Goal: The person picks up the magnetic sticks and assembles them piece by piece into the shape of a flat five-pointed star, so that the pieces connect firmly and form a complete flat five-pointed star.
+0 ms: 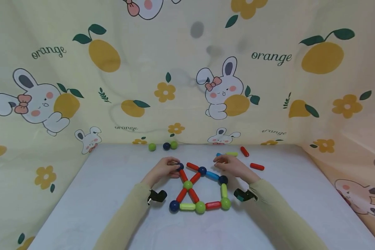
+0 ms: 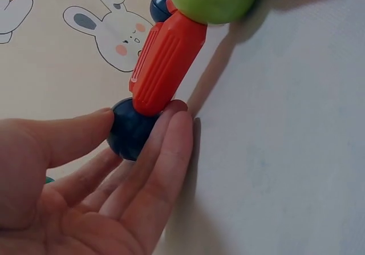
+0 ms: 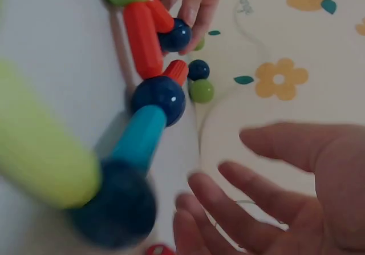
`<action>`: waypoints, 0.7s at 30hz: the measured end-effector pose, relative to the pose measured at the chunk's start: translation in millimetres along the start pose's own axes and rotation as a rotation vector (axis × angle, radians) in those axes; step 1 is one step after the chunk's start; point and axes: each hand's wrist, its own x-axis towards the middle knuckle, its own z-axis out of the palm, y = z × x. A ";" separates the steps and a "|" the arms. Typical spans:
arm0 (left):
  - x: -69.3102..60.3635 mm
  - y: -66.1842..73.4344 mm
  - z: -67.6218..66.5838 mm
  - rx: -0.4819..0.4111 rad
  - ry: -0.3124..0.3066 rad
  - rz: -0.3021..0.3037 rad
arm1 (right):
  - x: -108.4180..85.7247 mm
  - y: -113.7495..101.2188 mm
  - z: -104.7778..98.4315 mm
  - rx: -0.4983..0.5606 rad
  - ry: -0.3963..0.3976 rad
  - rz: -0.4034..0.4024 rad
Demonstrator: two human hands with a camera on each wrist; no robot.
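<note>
My left hand (image 1: 165,168) pinches a dark blue ball (image 2: 130,130) between thumb and fingers, at the end of a red rod (image 2: 171,61) that joins a green ball (image 1: 188,185). Red rods, light green rods and a blue rod (image 1: 212,175) link several balls on the table. From another dark blue ball (image 1: 202,170), a red rod (image 1: 192,166) points toward the held ball, its far end touching nothing. My right hand (image 1: 232,166), fingers loosely bent and holding nothing, hovers behind the blue rod and the corner ball (image 1: 223,179).
At the table's back edge lie two green balls (image 1: 152,147) (image 1: 173,144) and a dark blue ball (image 1: 166,146). Loose red rods (image 1: 244,151) (image 1: 257,166) and a light green rod (image 1: 232,153) lie behind and right of my right hand. A patterned cloth (image 1: 181,69) hangs behind.
</note>
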 end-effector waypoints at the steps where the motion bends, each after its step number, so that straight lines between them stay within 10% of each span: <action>1: -0.4 -0.2 0.2 -0.011 0.001 -0.001 | 4.9 -3.9 0.7 0.009 -0.033 -0.001; 11: 2.0 -5.9 -0.4 -0.107 -0.014 -0.004 | 55.9 -19.7 23.4 0.067 -0.185 0.038; 21: -1.5 -4.4 2.8 -0.083 -0.010 0.015 | 61.3 -23.5 43.2 0.009 -0.164 -0.017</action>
